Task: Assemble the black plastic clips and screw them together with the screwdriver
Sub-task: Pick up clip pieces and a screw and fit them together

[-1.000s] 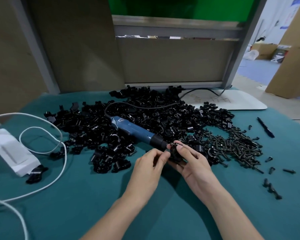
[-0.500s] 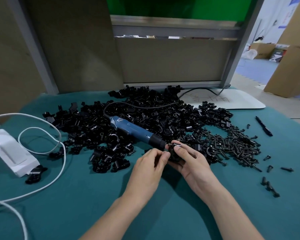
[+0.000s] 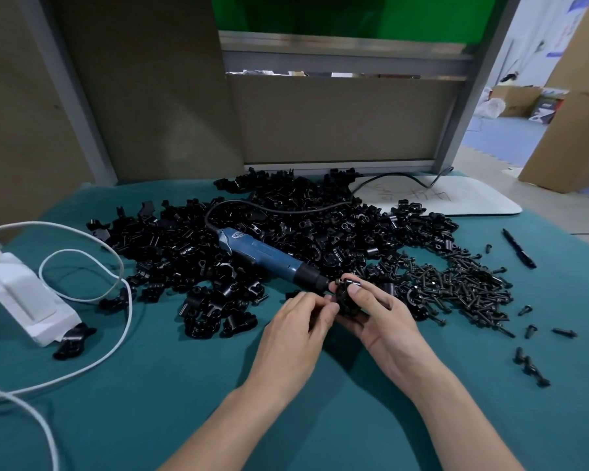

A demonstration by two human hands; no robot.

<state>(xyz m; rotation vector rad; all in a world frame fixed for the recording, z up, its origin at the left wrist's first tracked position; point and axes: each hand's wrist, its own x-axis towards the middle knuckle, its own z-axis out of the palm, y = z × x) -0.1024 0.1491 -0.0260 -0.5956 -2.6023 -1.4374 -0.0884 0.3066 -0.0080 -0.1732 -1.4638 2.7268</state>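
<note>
One screwdriver (image 3: pixel 262 254) (lying diagonally) points right, toward clip (image 3: pixel 346 299).

Black clips (image 3: pixel 286 232), probably blue screwdriver (image 3: pixel 262 254)

The clip (image 3: pixel 346 300) pinched between the left hand (image 3: pixel 293 334) and the right hand (image 3: pixel 385 317) is mostly covered by fingers, so its shape cannot be told. Just beyond the grip, the screwdriver (image 3: pixel 266 256) has its bit hidden behind the clip. Far left of the grip, the white cable (image 3: pixel 82 365) runs off the edge.
</note>
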